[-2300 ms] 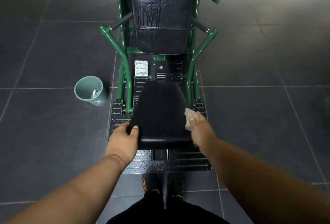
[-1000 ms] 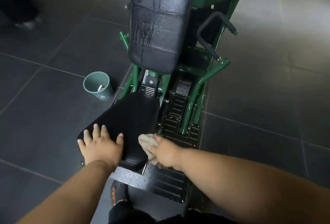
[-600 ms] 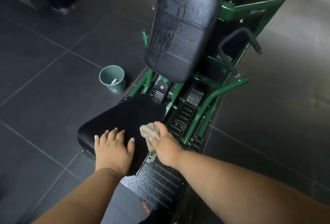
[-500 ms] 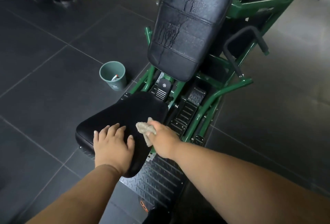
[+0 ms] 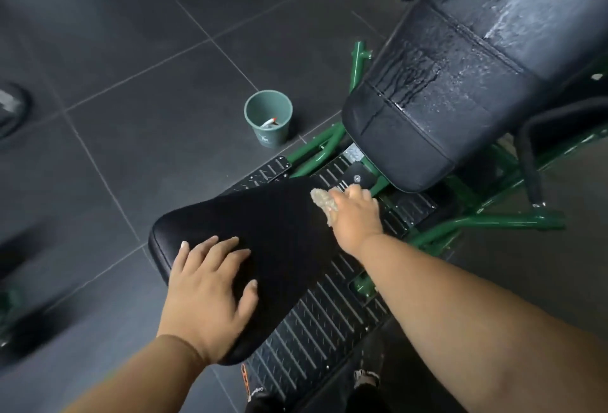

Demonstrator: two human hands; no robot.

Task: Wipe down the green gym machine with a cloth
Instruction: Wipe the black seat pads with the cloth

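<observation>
The green gym machine (image 5: 487,223) has a green tube frame, a black seat pad (image 5: 263,225) and a wet black back pad (image 5: 460,77). My left hand (image 5: 207,291) lies flat with fingers spread on the near end of the seat pad. My right hand (image 5: 353,215) grips a crumpled beige cloth (image 5: 324,203) against the far right edge of the seat, close to the seat post under the back pad.
A green bucket (image 5: 268,118) with a small item inside stands on the dark tiled floor left of the frame. A ribbed black footplate (image 5: 316,323) lies under the seat. My foot (image 5: 365,379) shows at the bottom edge. A black padded handle (image 5: 529,156) rises at right.
My right hand slid the cloth along the seat's right edge toward its far end by the back pad. The view swung left and closer. My left hand stayed flat on the seat.
</observation>
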